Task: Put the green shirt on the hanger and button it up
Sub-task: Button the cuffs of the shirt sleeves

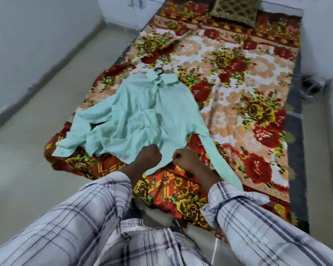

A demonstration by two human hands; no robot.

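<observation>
The pale green shirt (135, 118) lies flat on the floral bedspread, collar away from me, front panels closed over each other. A dark hanger hook (159, 70) sticks out above the collar; the rest of the hanger is hidden inside the shirt. My left hand (147, 156) grips the shirt's lower hem with curled fingers. My right hand (182, 159) pinches the hem edge right beside it. One sleeve spreads to the left, the other runs down to the right past my right forearm.
The bed with the red and yellow floral bedspread (248, 104) fills the middle and right. A brown patterned cushion (235, 10) lies at its far end. Pale floor (37, 116) and a white wall lie to the left. A dark object (315, 87) sits on the floor at right.
</observation>
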